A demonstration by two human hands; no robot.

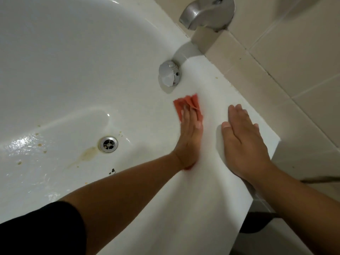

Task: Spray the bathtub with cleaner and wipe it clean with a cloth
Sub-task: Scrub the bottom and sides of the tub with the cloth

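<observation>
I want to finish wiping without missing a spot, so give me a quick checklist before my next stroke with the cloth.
1. Cloth flat under the left hand, pressed on the tub's inner wall: ok.
2. Right hand braced flat on the bathtub rim: ok.
3. Brown stains beside the drain wiped away: not ok.
4. Overflow knob ahead of the cloth, apart from it: ok.
5. Cleaner sprayed on this wall: cannot tell.
</observation>
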